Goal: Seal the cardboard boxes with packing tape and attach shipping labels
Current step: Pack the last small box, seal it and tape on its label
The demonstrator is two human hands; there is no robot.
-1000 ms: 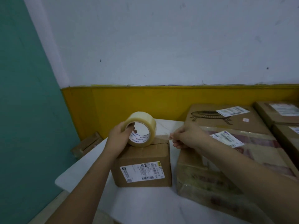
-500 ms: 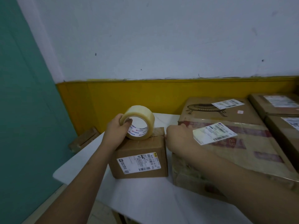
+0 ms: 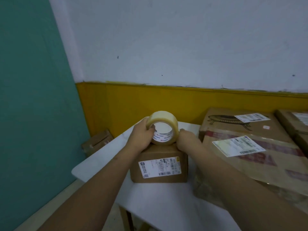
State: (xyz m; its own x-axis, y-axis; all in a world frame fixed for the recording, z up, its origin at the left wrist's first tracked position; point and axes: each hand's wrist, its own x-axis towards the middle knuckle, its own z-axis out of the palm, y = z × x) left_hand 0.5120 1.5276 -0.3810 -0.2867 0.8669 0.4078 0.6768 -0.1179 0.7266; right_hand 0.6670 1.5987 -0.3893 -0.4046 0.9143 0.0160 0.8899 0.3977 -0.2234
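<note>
Step in hand: sealing. The left hand [image 3: 141, 137] grips the tape roll [image 3: 162, 128], upright atop the small box [image 3: 159, 163]. The right hand [image 3: 187, 140], fingers curled, touches the roll at 3 o'clock; whether it pinches tape cannot be told. Next: draw tape across the box. White worktop [image 3: 163, 202]; yellow-banded wall [image 3: 150, 104].

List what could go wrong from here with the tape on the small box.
1. The small brown cardboard box sits near the white table's corner and might slide off when tape is pulled.
2. The clear packing tape roll, gripped by the left hand, stands above the box's white shipping label; a strip run down that face could cover its barcode.
3. The right hand may lose the tape's end.
</note>
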